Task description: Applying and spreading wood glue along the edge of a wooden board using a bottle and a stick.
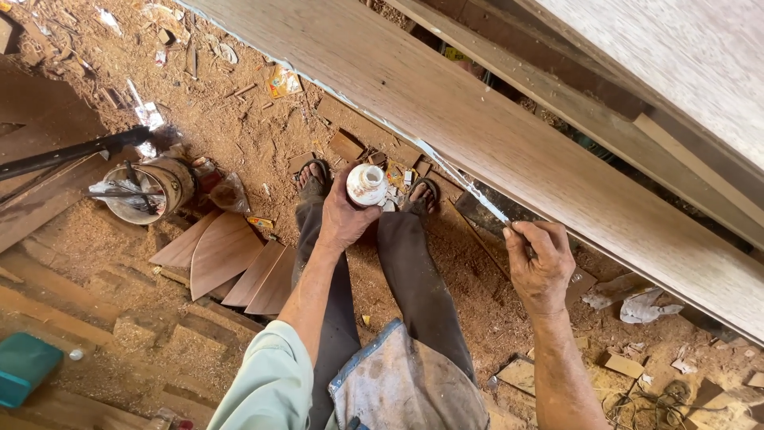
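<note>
The left hand (344, 216) gripped a small white glue bottle (367, 185), smeared and grubby, held upright by its fingers. The right hand (541, 267), well apart, closed around a thin stick (477, 193) touching the wooden board's (509, 135) white-streaked edge.

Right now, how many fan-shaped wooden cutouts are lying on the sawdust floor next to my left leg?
4 that I can make out, overlapping in a row on the floor: the leftmost cutout, the widest one, a third and the one nearest the left leg. More may be hidden under them.
</note>
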